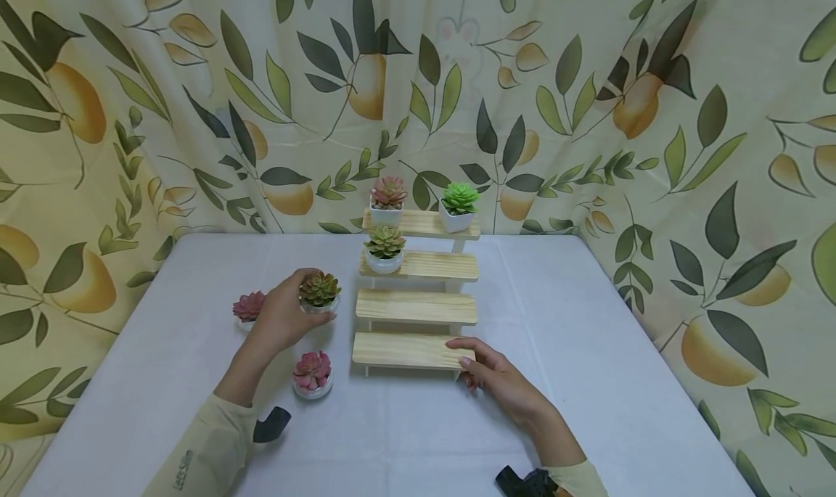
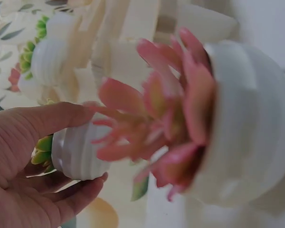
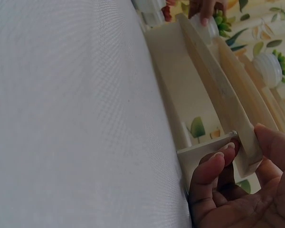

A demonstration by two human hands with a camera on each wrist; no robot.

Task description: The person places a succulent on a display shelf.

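My left hand (image 1: 284,315) grips a white ribbed pot with a green-brown succulent (image 1: 320,289), held left of the tiered wooden stand (image 1: 416,307). In the left wrist view, the thumb and fingers curl round that pot (image 2: 78,149). My right hand (image 1: 506,384) pinches the right end of the stand's lowest shelf (image 1: 405,350); in the right wrist view the thumb lies on one side of the board (image 3: 249,147) and fingers on the other. One pink succulent (image 1: 312,371) stands in front of the left hand; another pink succulent (image 1: 249,307), partly hidden, stands behind it.
On the top shelf stand a reddish succulent (image 1: 388,196) and a bright green succulent (image 1: 459,205). A pale green succulent (image 1: 384,247) sits at the left of the second shelf. A white cloth (image 1: 418,446) covers the table, with a leaf-patterned curtain (image 1: 418,69) behind.
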